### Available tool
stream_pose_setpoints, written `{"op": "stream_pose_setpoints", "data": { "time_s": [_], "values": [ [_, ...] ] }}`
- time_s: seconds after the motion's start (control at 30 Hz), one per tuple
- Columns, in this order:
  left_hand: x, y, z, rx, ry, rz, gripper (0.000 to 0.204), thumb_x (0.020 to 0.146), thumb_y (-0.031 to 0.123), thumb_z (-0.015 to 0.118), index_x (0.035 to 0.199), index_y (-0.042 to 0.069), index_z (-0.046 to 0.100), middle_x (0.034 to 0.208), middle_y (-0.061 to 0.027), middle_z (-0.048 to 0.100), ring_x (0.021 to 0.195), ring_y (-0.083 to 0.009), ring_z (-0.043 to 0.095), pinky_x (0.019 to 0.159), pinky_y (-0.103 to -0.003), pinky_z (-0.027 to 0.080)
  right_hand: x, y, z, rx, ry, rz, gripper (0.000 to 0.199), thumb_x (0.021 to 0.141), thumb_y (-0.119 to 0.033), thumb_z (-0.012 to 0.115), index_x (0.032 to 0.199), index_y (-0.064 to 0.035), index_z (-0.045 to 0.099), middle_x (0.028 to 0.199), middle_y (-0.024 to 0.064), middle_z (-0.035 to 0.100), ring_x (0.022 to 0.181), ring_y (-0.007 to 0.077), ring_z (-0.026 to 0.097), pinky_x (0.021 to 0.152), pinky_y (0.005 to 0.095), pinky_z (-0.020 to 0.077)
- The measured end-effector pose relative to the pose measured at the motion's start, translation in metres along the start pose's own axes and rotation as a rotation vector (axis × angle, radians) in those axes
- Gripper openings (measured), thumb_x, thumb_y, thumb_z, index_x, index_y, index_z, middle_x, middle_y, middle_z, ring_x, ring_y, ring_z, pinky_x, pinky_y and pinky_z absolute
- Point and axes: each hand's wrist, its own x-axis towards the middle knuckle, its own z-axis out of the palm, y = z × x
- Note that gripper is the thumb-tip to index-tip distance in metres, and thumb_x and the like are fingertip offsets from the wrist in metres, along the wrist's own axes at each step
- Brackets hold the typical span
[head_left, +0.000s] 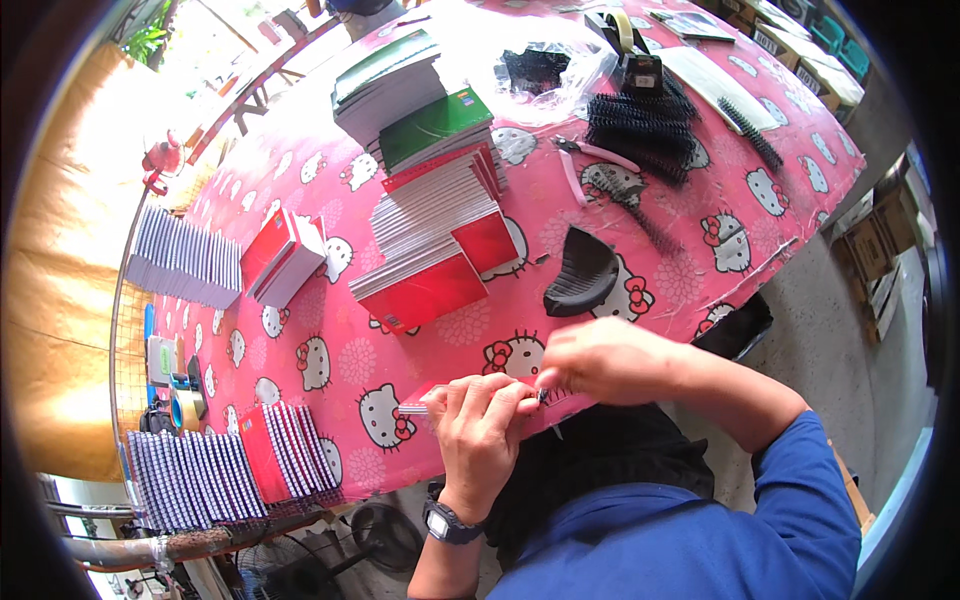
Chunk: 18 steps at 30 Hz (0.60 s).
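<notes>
At the near edge of the table, my left hand (472, 428) is closed around a thin red notebook (413, 407), most of it hidden under my fingers. My right hand (612, 358) pinches at the notebook's right end, where a short dark spiral binding coil (556, 395) shows. How far the coil sits in the notebook's edge cannot be made out. Just beyond my right hand lies a black ribbed wedge-shaped piece (582, 272). Farther off are pink-handled pliers (575, 170) and a pile of black binding coils (640, 130).
Stacks of red notebooks (425, 290) and green notebooks (440, 125) stand mid-table. Bound notebooks (190, 480) line the near left, with more notebooks (185, 255) behind. A tape dispenser (638, 70) and a plastic bag (590, 75) are at the back. A fan (385, 535) stands below the edge.
</notes>
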Motion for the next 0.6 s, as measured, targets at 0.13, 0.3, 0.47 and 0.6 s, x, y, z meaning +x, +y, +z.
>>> {"op": "stream_pose_setpoints", "data": {
  "time_s": [0.13,0.3,0.47,0.6],
  "values": [
    [0.007,0.010,-0.007,-0.088,0.108,-0.022,0.020,0.080,0.025,0.069,0.095,0.013,0.065,0.095,-0.0022,0.064,0.091,-0.0216,0.059,0.085,-0.037,0.037,0.008,0.032,-0.026,-0.432,0.399,0.120,0.056,0.072,-0.040,0.076,0.114,-0.0099,0.056,0.128,0.0177,0.049,0.119,0.0369,0.044,0.096,0.0475,0.0394],
    [-0.008,-0.008,-0.005,-0.064,-0.021,0.004,0.036,0.084,0.043,0.063,0.103,0.012,0.065,0.101,-0.0025,0.065,0.099,-0.0223,0.059,0.096,-0.043,0.032,0.006,0.056,-0.017,-0.496,0.282,0.259,0.067,0.060,-0.041,0.083,0.114,-0.0113,0.057,0.137,0.0209,0.042,0.121,0.0414,0.043,0.100,0.0486,0.0372],
    [-0.012,-0.029,-0.015,0.040,0.088,-0.046,0.037,0.064,0.040,0.079,0.091,0.017,0.067,0.091,0.0016,0.064,0.096,-0.0184,0.058,0.105,-0.050,0.019,0.009,0.021,-0.025,0.312,0.024,-0.064,0.052,0.069,-0.049,0.078,0.103,-0.0102,0.068,0.122,0.0183,0.055,0.110,0.0382,0.051,0.097,0.0459,0.0393],
    [-0.016,-0.034,-0.009,-0.010,0.155,-0.057,0.022,0.053,0.017,0.080,0.069,0.017,0.065,0.072,0.0041,0.061,0.082,-0.0163,0.059,0.103,-0.046,0.021,0.015,0.001,-0.001,0.266,-0.062,-0.122,0.048,0.072,-0.048,0.076,0.101,-0.0107,0.071,0.121,0.0184,0.057,0.111,0.0342,0.052,0.096,0.0419,0.0396]
  ]
}}
